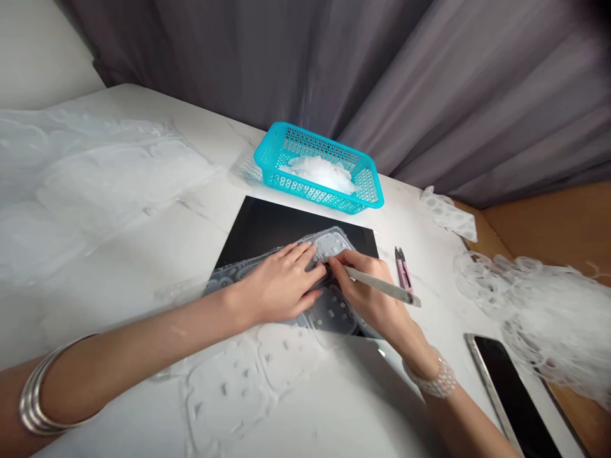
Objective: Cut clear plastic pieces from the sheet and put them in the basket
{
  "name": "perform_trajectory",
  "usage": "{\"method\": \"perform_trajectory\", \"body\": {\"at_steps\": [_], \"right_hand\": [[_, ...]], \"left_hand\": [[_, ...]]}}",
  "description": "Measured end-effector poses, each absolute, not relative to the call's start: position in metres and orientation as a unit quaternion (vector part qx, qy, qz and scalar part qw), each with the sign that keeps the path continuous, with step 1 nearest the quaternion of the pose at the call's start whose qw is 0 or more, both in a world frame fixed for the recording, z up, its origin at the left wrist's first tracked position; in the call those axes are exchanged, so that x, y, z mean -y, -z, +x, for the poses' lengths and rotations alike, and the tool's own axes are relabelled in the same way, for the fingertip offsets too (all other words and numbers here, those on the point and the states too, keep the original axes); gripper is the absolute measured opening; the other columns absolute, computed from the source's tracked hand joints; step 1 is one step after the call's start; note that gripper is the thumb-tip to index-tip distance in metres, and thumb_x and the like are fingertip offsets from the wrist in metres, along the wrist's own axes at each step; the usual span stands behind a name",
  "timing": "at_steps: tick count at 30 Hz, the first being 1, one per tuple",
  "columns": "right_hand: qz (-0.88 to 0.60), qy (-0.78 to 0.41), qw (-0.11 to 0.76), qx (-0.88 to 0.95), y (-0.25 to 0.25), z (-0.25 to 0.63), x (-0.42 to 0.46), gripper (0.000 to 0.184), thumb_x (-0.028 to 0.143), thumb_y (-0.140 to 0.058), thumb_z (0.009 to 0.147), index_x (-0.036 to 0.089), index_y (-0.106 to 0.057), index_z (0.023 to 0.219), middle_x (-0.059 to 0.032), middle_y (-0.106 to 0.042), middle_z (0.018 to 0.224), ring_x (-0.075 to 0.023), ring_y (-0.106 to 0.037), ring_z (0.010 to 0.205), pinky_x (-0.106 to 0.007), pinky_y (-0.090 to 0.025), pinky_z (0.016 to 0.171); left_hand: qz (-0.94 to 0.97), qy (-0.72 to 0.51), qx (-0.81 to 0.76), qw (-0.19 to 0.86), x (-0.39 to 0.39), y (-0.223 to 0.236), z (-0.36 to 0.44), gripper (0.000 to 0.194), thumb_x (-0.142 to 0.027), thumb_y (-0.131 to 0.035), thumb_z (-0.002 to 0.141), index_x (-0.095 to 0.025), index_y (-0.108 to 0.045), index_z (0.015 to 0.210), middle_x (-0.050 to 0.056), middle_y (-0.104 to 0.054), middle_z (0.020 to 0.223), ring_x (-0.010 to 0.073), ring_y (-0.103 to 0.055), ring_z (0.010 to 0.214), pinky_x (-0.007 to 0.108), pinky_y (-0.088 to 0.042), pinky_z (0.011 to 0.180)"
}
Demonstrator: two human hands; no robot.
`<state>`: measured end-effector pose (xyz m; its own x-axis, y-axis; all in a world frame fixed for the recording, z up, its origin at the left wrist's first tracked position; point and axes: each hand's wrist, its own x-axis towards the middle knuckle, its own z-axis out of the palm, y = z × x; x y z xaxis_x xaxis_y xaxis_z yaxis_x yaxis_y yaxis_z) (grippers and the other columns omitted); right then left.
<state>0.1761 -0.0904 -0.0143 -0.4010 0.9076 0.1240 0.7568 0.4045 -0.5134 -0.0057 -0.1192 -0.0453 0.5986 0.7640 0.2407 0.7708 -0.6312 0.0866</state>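
My left hand (281, 283) lies flat on a clear moulded plastic sheet (329, 245), fingers stretched out and pressing it down. The sheet has rounded sections with small raised shapes and spreads over a black mat (267, 222) and past its front edge. My right hand (367, 280) is closed round a slim, flat metal tool (382, 284), pen-like, close beside my left fingertips. The tool's back end points to the right; its tip is hidden by my fingers, so I cannot tell its exact kind.
Behind the mat stands a turquoise basket (310, 193) holding white translucent pieces (322, 173). Pink thread snips (403, 270) lie right of the mat. Further right are a phone (515, 394) and a heap of clear plastic scraps (563, 318). Stacked clear sheets (95, 178) cover the left side.
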Motion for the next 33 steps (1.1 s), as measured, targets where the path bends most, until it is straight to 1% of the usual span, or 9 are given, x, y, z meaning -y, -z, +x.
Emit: {"method": "perform_trajectory", "body": {"at_steps": [3,6,8,10,17,21,25,29,33], "right_hand": [[-0.485,-0.165,0.209,0.833,0.021,0.181,0.095,0.026,0.024,-0.052,0.098,0.019,-0.059,0.073,-0.0018,-0.062,0.067,-0.0138,-0.055,0.056,-0.027,-0.04,0.054],[-0.422,-0.109,0.258,0.862,0.038,0.183,0.091,0.019,0.022,-0.05,0.099,0.019,-0.063,0.085,-0.007,-0.068,0.086,-0.0178,-0.064,0.077,-0.03,-0.051,0.069],[-0.382,-0.074,0.28,0.878,0.05,0.184,0.087,0.016,0.021,-0.049,0.1,0.019,-0.062,0.091,-0.0087,-0.068,0.092,-0.0196,-0.065,0.085,-0.032,-0.054,0.077],[-0.361,-0.052,0.277,0.889,0.055,0.185,0.084,0.016,0.021,-0.048,0.101,0.019,-0.062,0.095,-0.0099,-0.067,0.094,-0.021,-0.065,0.09,-0.034,-0.056,0.081],[-0.346,-0.014,0.197,0.917,0.043,0.182,0.079,0.025,0.024,-0.043,0.103,0.011,-0.062,0.115,-0.0167,-0.066,0.112,-0.0269,-0.063,0.104,-0.042,-0.057,0.09],[-0.331,0.003,0.138,0.934,0.039,0.18,0.074,0.03,0.022,-0.039,0.104,0.01,-0.064,0.115,-0.0155,-0.069,0.106,-0.0284,-0.062,0.098,-0.043,-0.057,0.087],[-0.312,0.005,0.137,0.94,0.038,0.177,0.075,0.028,0.015,-0.044,0.1,0.015,-0.065,0.119,-0.0102,-0.071,0.101,-0.0262,-0.063,0.094,-0.037,-0.058,0.083],[-0.317,-0.031,0.193,0.928,0.045,0.167,0.076,0.033,0.012,-0.048,0.097,0.019,-0.065,0.124,-0.0095,-0.072,0.097,-0.0269,-0.064,0.09,-0.038,-0.06,0.076],[-0.353,-0.107,0.308,0.877,0.054,0.183,0.063,0.03,0.016,-0.056,0.091,0.025,-0.07,0.116,-0.0066,-0.075,0.095,-0.0245,-0.068,0.087,-0.035,-0.06,0.076]], "left_hand": [[-0.896,0.125,0.426,0.019,0.119,0.046,-0.007,0.042,-0.037,-0.048,0.098,-0.009,-0.06,0.126,0.025,-0.057,0.139,0.0352,-0.052,0.133,0.046,-0.045,0.109],[-0.901,0.124,0.415,0.023,0.118,0.047,-0.008,0.044,-0.038,-0.046,0.099,-0.007,-0.061,0.127,0.025,-0.056,0.14,0.0352,-0.051,0.134,0.046,-0.043,0.11],[-0.902,0.123,0.413,0.027,0.118,0.048,-0.009,0.045,-0.038,-0.045,0.099,-0.006,-0.061,0.126,0.025,-0.056,0.14,0.0356,-0.051,0.135,0.047,-0.042,0.111],[-0.902,0.121,0.414,0.028,0.118,0.05,-0.009,0.047,-0.039,-0.044,0.1,-0.006,-0.061,0.127,0.025,-0.056,0.14,0.0357,-0.05,0.135,0.046,-0.041,0.112],[-0.905,0.108,0.411,0.019,0.118,0.058,-0.01,0.057,-0.04,-0.039,0.101,0.001,-0.054,0.137,0.027,-0.05,0.146,0.0365,-0.045,0.139,0.048,-0.038,0.115],[-0.899,0.118,0.421,0.014,0.118,0.063,-0.011,0.054,-0.039,-0.04,0.101,-0.002,-0.056,0.137,0.025,-0.05,0.147,0.0352,-0.045,0.139,0.049,-0.038,0.115],[-0.893,0.138,0.428,-0.006,0.118,0.068,-0.013,0.052,-0.036,-0.044,0.099,-0.003,-0.055,0.138,0.022,-0.052,0.146,0.0341,-0.046,0.139,0.049,-0.039,0.115],[-0.892,0.15,0.427,-0.019,0.117,0.071,-0.016,0.048,-0.033,-0.044,0.098,-0.006,-0.057,0.136,0.02,-0.057,0.142,0.0323,-0.049,0.137,0.048,-0.042,0.114],[-0.894,0.142,0.425,-0.002,0.116,0.068,-0.018,0.052,-0.037,-0.042,0.1,-0.008,-0.051,0.143,0.019,-0.051,0.148,0.0307,-0.047,0.139,0.048,-0.043,0.113]]}}
